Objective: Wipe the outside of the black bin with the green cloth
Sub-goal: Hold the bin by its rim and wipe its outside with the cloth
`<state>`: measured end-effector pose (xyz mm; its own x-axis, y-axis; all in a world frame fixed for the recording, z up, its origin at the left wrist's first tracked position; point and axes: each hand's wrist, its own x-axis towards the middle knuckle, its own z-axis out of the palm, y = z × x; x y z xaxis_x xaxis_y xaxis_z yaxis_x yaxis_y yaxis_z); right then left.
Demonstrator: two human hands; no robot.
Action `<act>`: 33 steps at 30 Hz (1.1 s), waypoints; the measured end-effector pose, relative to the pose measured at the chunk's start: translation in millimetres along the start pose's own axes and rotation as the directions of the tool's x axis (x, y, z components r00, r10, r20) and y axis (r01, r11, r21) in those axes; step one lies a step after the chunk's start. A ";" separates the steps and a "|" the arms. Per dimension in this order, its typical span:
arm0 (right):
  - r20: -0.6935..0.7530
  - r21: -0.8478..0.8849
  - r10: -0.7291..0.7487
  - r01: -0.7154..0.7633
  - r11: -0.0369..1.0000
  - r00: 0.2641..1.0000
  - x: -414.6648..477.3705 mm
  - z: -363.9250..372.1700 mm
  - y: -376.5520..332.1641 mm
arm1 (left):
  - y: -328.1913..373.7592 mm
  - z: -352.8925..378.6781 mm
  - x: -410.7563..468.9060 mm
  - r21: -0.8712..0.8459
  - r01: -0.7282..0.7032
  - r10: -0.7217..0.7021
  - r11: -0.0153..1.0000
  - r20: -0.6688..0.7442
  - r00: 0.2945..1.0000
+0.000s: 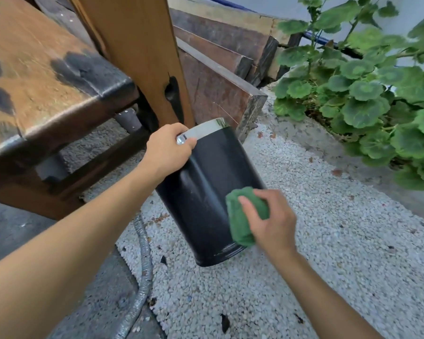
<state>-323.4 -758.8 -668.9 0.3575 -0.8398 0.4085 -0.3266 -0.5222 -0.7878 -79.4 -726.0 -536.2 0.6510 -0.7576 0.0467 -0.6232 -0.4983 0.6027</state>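
Note:
The black bin (201, 192) with a shiny chrome band at its rim is tilted over pebbled ground in the middle of the head view. My left hand (167, 150) grips the chrome rim at the bin's upper left and holds it tilted. My right hand (269, 221) presses a bunched green cloth (240, 216) against the bin's lower right side wall. The bin's opening faces away and its inside is hidden.
A worn wooden table (42, 77) stands at the left, with a wooden plank (137, 52) leaning beside it. Stone slabs (220, 86) lean behind the bin. Leafy plants (367, 94) fill the right. A grey corrugated hose (143, 272) lies on the ground near the bin.

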 end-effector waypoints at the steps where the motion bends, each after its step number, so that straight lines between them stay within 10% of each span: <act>1: -0.020 0.026 0.111 -0.111 0.993 0.994 9.0 -4.9 10.1 | -2.3 0.2 0.6 -0.007 0.006 -0.006 1.000 -0.003 1.000; 19: -0.024 0.066 0.470 -0.468 0.881 0.882 52.7 -14.7 105.5 | 13.9 -4.9 3.0 0.115 0.061 -0.078 0.991 0.147 0.986; 29: -0.034 0.061 0.375 -0.372 0.926 0.926 20.7 -97.5 76.8 | 97.3 62.3 8.2 0.489 -0.219 0.166 0.844 0.149 0.975; 33: -0.073 0.071 0.363 -0.358 0.931 0.929 13.0 -131.4 69.2 | 99.1 54.9 -13.1 0.439 -0.536 0.491 0.721 0.222 0.842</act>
<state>-456.3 -825.4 -657.6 0.1502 -0.9804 0.1273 -0.3700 -0.1751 -0.9124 -173.4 -788.7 -520.9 0.1461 -0.9766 0.1580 -0.9886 -0.1382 0.0599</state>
